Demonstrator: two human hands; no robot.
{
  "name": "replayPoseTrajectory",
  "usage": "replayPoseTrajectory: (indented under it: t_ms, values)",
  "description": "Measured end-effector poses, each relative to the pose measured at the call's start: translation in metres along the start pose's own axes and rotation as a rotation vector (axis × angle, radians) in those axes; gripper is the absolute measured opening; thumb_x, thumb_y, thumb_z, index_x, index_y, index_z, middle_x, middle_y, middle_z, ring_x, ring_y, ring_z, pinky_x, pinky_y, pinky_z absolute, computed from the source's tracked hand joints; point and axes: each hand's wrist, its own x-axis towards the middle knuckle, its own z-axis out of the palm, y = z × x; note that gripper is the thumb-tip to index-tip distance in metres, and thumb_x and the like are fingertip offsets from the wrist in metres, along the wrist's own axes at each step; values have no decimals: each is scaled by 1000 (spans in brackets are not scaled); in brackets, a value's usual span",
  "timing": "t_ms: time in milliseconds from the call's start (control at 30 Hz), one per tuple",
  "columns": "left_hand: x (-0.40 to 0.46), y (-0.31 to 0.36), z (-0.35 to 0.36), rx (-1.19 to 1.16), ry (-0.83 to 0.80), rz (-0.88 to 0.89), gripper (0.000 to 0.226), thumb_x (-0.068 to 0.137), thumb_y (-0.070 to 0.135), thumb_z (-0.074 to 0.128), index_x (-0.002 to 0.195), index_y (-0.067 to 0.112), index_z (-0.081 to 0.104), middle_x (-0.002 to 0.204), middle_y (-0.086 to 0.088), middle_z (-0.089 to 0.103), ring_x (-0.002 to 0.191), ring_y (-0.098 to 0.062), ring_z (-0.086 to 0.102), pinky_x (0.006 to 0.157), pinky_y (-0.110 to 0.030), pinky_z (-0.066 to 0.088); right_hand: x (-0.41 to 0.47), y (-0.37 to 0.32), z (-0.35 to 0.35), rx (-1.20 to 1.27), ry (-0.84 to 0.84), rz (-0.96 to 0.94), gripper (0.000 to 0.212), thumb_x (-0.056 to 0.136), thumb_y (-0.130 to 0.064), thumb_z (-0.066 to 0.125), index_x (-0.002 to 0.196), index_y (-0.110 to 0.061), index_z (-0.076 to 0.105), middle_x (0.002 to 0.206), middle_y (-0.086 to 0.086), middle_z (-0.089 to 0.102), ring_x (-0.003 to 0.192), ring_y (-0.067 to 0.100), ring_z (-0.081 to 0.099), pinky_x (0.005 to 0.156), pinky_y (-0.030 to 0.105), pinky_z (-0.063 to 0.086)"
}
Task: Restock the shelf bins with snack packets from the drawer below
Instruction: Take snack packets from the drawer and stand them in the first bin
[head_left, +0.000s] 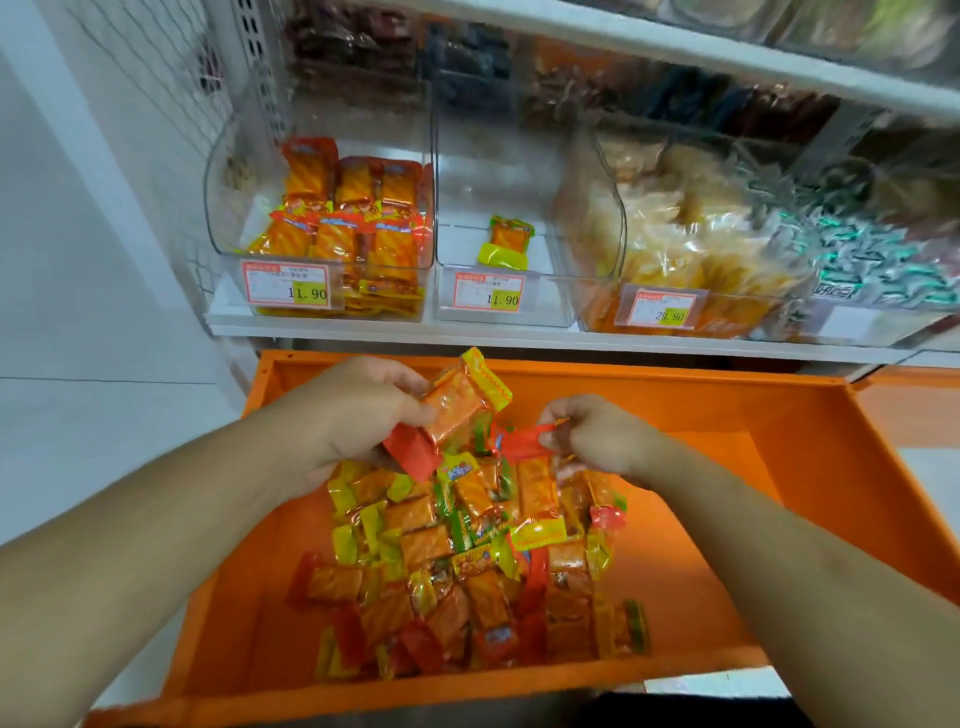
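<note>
Left hand (358, 410) grips packets (457, 410); right hand (597, 436) pinches wrappers (524, 434), fingertips hidden.

Orange and yellow-green snack packets (457, 566) are lying heaped mid-drawer (779, 467); the middle shelf bin (540, 291) is holding two packets.

I can't read the small print on the price tags (285, 283). The upper shelf's bins (358, 47) are blurred, their contents unclear. My right hand (597, 441) hides whatever its curled fingers pinch; both elbows are cropped.
</note>
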Motion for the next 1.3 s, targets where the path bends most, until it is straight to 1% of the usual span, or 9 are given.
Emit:
replayPoseTrajectory:
  t_ms: [167,333,500,633,800,900,1033,1200,1300]
  values:
    - [-26,14,-18,-107,19,89,20,92,7,74,108,20,73,105,-11,78,90,-32,77,65,-45,64,-69,-66,-24,189,215,-214,7,100,-3,63,96,1,67,71,9,58,66,19,61,68,44,63]
    - [-46,20,-33,-136,17,94,20,97,4,66,114,13,71,105,-12,78,83,-38,78,54,-37,59,-110,-89,-18,463,323,-300,12,100,-10,66,101,2,70,83,26,67,77,30,66,61,34,59]
    - [-52,26,-32,-160,-5,104,20,100,9,61,114,14,74,111,-18,77,98,-43,75,79,-50,62,-118,-111,-11,528,478,-455,8,101,-6,64,100,-4,72,82,34,65,70,27,70,68,40,61]
    - [-59,33,-24,-345,-26,91,28,105,18,50,118,10,73,112,-21,76,96,-42,74,68,-40,62,-132,-124,-7,266,805,-810,16,97,-9,70,103,-21,78,94,-5,79,91,15,75,84,31,60]
    - [-55,38,-17,-550,-87,40,39,104,28,50,123,0,70,114,-26,73,87,-36,72,69,-42,64,-117,-120,27,-249,593,-1083,16,94,-15,77,107,-22,83,120,-11,73,120,7,64,100,32,52]
    - [-55,38,-14,-576,-120,114,37,103,35,51,116,12,77,111,-21,75,87,-32,72,72,-44,63,-104,-108,39,-409,528,-1076,18,96,-27,71,110,-24,81,127,-11,70,125,12,60,100,37,51]
    - [-53,35,-15,-505,-73,191,28,99,7,60,122,15,74,113,-19,75,94,-35,76,77,-50,63,-113,-115,34,-350,437,-975,22,95,-35,71,115,-29,78,132,-21,64,130,3,55,107,26,46]
    - [-57,35,-13,-335,60,278,32,95,11,70,117,35,71,104,2,80,93,-22,78,85,-53,63,-116,-123,28,-20,626,-716,21,92,-22,75,109,-31,65,107,-22,66,104,5,67,87,24,54]
    - [-64,35,-10,-261,46,349,39,93,13,73,122,36,66,104,8,79,92,-16,78,76,-42,65,-112,-132,28,393,462,-373,37,83,-25,87,105,-19,57,91,-8,68,84,13,72,74,37,63]
